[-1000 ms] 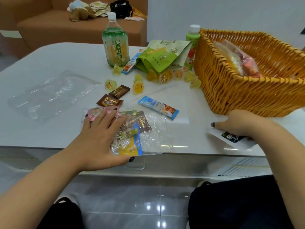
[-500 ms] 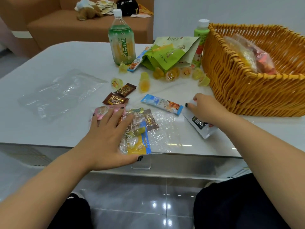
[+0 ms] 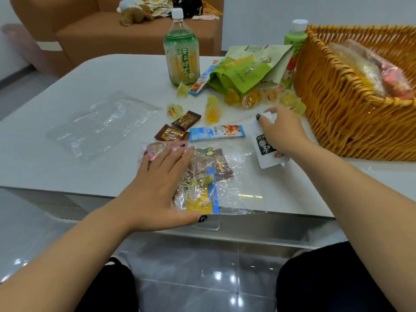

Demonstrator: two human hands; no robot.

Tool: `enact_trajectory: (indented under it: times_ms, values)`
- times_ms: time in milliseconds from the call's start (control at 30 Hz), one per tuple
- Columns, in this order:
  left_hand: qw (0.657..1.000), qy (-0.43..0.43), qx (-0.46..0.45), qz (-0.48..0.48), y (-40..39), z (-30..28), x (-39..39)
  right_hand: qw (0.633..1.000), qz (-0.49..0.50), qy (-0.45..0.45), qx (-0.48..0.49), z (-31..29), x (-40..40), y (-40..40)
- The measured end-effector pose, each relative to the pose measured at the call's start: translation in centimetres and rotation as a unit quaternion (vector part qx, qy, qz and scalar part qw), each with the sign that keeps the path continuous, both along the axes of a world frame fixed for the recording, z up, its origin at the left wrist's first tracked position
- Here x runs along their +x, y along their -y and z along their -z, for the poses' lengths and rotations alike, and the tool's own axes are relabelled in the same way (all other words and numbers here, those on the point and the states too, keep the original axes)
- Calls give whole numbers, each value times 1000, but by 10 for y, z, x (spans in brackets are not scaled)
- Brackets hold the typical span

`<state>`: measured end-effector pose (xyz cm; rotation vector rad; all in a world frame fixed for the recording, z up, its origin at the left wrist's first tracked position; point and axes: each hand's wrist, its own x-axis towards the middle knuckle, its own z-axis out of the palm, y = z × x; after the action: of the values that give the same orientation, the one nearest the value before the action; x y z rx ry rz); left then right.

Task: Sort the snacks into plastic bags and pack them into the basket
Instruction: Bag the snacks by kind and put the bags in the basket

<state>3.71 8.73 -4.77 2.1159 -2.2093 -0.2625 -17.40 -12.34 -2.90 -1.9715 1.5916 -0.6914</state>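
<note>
Step in hand, by my read: still filling the part-filled plastic bag (image 3: 216, 183) at the near edge of the table (image 3: 67, 136), approx 6 o'clock. Left hand (image 3: 157, 188) lies flat, fingers straight, pressing the bag's left side and a pink packet (image 3: 157, 147) under the fingertips. Right hand (image 3: 281, 131) is at 3 o'clock of the bag, fingers curled on a white sachet (image 3: 263, 152) w/ black label; sachet touches the table, just beside the bag's right edge.

Next move prob: bring the sachet to the bag's opening and slide it in. Can't tell which side of the bag is open, so the left hand may need to lift a flap rather than press it shut.

Around: blue stick pack (image 3: 217, 132) and two brown chocolates (image 3: 177, 129) at 12 o'clock of the bag, still loose. Jelly cups (image 3: 252, 100) scattered further back, near a green pouch (image 3: 247, 70) and a tea bottle (image 3: 182, 52). Spare empty bag (image 3: 101, 122) at 10 o'clock. Basket (image 3: 351, 109) at 2 o'clock, already holding filled bags.

In the way: the stick pack sits close to the sachet's path; bag film is slippery and hangs over the table edge, so it could slide off.
</note>
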Motion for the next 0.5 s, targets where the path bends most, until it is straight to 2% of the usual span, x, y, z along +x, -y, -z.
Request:
enact_trajectory:
  times_ms: [167,300,367,500]
  values:
    - [1000,-16,-18,3,-3,2,0,992,7,39,117,21,-35,-15]
    - [999,-46,-17,-3,-4,-1,-1,973,-10,137,186,26,-50,-38]
    - [999,-35,-21,-1,-3,-1,-3,949,-19,201,241,27,-53,-52]
    - [1000,-14,-25,4,-2,-1,-5,877,-61,326,347,20,-50,-64]
